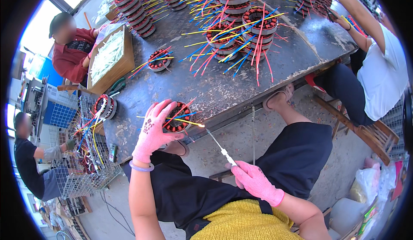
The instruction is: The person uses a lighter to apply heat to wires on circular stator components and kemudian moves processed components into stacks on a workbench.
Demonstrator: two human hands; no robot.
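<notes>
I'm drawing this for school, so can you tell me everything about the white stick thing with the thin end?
The stick tool has a white, seemingly plastic handle and a narrow, greyish, metallic stem. It slants up and left in the picture, its tip near the table edge. The pink right grip holds the handle's lower end. Beside the tip, a small orange glow shows at a yellow wire's end; whether they touch is unclear.

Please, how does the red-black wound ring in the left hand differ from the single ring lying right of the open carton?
The pink-gloved left hand holds the red-black wound ring; the single grey-sided ring lies untouched. A flame burns at the held ring's yellow wire; none is near the single ring. Both have red, blue and yellow wires.
</notes>
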